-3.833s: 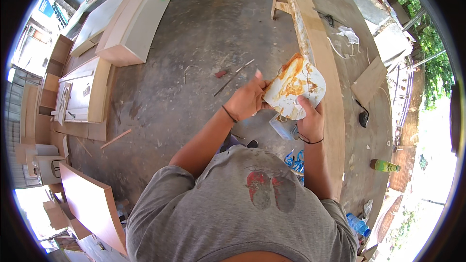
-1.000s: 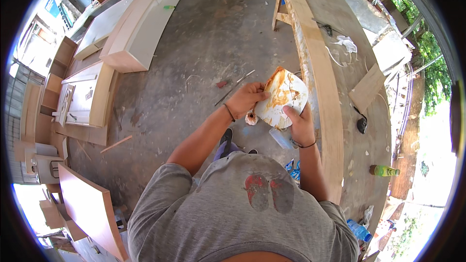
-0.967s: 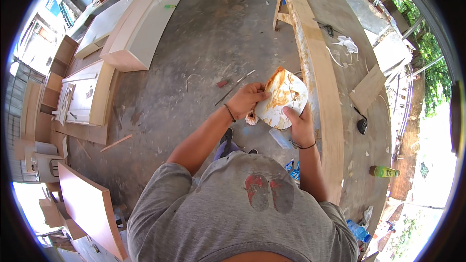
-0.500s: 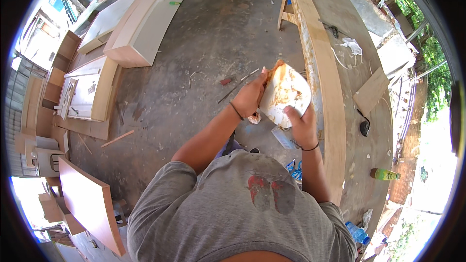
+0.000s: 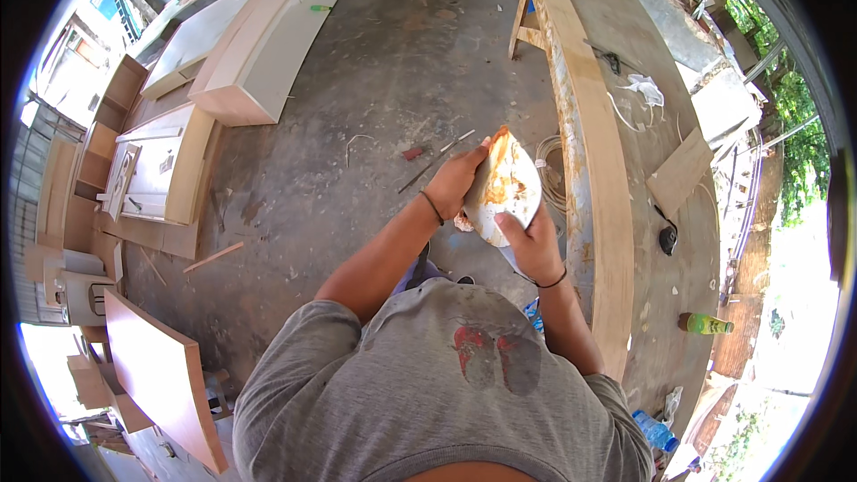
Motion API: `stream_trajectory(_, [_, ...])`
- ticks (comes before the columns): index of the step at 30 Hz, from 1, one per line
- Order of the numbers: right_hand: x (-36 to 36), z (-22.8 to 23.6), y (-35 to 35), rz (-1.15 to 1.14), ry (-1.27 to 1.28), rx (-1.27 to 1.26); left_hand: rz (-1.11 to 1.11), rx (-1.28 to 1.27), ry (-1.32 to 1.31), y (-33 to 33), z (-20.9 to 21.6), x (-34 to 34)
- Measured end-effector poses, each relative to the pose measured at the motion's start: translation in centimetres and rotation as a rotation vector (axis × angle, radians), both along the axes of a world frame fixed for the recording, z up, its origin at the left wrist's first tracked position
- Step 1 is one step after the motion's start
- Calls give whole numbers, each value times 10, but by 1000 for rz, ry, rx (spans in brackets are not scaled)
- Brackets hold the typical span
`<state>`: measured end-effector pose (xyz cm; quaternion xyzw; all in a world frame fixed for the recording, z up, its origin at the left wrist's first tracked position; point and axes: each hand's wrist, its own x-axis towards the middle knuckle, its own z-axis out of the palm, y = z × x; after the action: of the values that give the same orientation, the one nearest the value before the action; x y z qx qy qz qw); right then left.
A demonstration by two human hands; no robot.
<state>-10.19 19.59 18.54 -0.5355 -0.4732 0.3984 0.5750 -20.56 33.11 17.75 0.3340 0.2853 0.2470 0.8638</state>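
Observation:
In front of my chest I hold a white, round-edged sheet [image 5: 507, 192] smeared with orange-brown paste or stain; its exact kind is unclear. My left hand [image 5: 457, 180] is closed on its left edge near the pointed top, fingers partly hidden behind. At the lower right edge my right hand [image 5: 536, 248] grips it, thumb pressed on the smeared face and the other fingers out of sight. The sheet is tilted, apart from the wooden bench edge [image 5: 610, 196] on my right. A small pinkish-white thing [image 5: 462, 221] shows partly below it.
A coiled cable [image 5: 550, 174] lies beside the bench. On the bench are a black tape measure [image 5: 668, 237], a green bottle [image 5: 707, 323], a thin board [image 5: 680, 170] and a white bag [image 5: 644, 89]. Cabinets [image 5: 259, 45] stand left; a wood strip [image 5: 214, 255] lies on the floor.
The sheet has shifted left and looks narrower, its face turned more edge-on. My right hand has moved left and slightly down with it. The coiled cable has come into sight.

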Motion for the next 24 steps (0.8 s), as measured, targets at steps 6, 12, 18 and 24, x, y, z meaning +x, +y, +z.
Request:
stream_trajectory(6, [31, -9, 1, -57, 312, -6, -284, 124, -130, 15, 1, -23])
stream_trajectory(12, [43, -3, -4, 50, 293, 0, -217, 440, 115, 11, 9, -10])
stream_trajectory(18, [32, 5, -6, 64, 282, 6, -14, 367, -30, 1, 4, 3])
stream_trajectory(24, [9, 11, -11, 69, -102, -49, 14, 141, 91, 10, 5, 12])
